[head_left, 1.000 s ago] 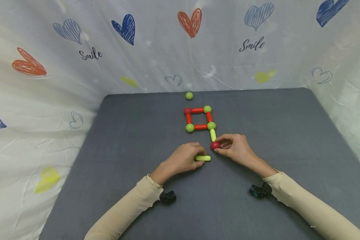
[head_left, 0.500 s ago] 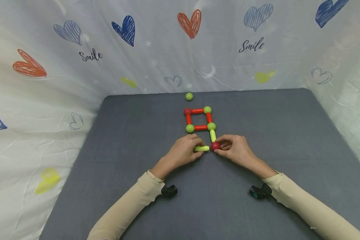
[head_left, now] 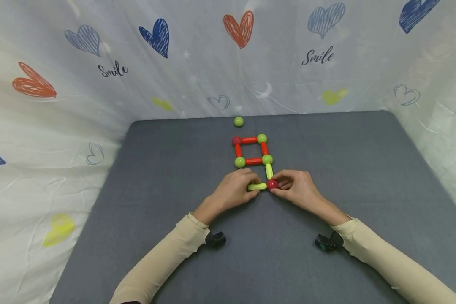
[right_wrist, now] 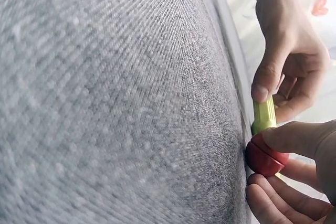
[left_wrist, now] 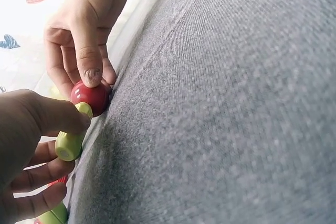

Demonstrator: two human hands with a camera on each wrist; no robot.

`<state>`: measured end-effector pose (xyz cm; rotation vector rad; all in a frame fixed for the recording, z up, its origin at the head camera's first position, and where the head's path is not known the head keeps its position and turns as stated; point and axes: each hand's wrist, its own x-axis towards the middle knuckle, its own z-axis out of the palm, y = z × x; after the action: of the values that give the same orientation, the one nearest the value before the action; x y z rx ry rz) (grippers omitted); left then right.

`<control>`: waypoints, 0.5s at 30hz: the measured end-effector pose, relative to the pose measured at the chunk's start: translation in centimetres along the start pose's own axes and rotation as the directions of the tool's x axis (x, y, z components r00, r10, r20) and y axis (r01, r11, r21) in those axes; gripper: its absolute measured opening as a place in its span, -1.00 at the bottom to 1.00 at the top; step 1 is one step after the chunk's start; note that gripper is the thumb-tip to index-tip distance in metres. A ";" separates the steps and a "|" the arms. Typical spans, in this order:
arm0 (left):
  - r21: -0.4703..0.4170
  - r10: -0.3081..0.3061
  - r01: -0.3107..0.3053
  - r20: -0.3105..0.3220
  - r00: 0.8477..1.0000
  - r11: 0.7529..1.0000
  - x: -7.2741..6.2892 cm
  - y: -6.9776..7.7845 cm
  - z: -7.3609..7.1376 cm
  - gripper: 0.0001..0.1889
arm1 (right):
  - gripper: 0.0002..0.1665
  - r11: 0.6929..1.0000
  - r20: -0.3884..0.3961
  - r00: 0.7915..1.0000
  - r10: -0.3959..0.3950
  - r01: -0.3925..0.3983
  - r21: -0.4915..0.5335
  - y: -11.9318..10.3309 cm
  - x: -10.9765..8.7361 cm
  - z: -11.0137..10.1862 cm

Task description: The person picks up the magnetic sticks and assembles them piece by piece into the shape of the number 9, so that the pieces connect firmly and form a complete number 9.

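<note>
My left hand [head_left: 233, 188] pinches a yellow-green rod [head_left: 256, 186] between thumb and fingers. The rod's right end touches a red ball [head_left: 272, 184], which my right hand [head_left: 299, 188] holds between thumb and fingers. In the right wrist view the rod [right_wrist: 264, 114] meets the red ball [right_wrist: 266, 155], which has a seam round it. A second yellow-green rod [head_left: 269, 172] runs from the red ball up to a green ball [head_left: 267, 159]. That green ball is the near right corner of a square of red rods [head_left: 253, 161].
The square's other corners are a red ball [head_left: 237, 141] and two green balls, one at the far right [head_left: 262, 138], one at the near left [head_left: 240, 162]. A loose green ball [head_left: 238, 121] lies near the back edge of the grey table [head_left: 327, 147]. A printed curtain [head_left: 197, 71] hangs behind.
My left hand has moved away from me, then slightly right, bringing its yellow-green rod from below and left of the red ball into contact with it. My right hand stays at the ball.
</note>
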<state>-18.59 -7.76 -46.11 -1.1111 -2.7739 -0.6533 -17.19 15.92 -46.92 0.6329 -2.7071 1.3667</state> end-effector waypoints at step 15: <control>-0.094 -0.149 0.140 -0.090 0.985 0.986 -2.5 -4.1 -1.6 -0.86 | -0.67 1.000 -0.006 1.000 -0.010 0.010 0.014 0.4 0.0 0.0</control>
<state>-19.65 -12.62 -46.70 -0.8718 -2.7853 -0.8288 -17.35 16.13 -47.21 0.6414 -2.6890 1.3845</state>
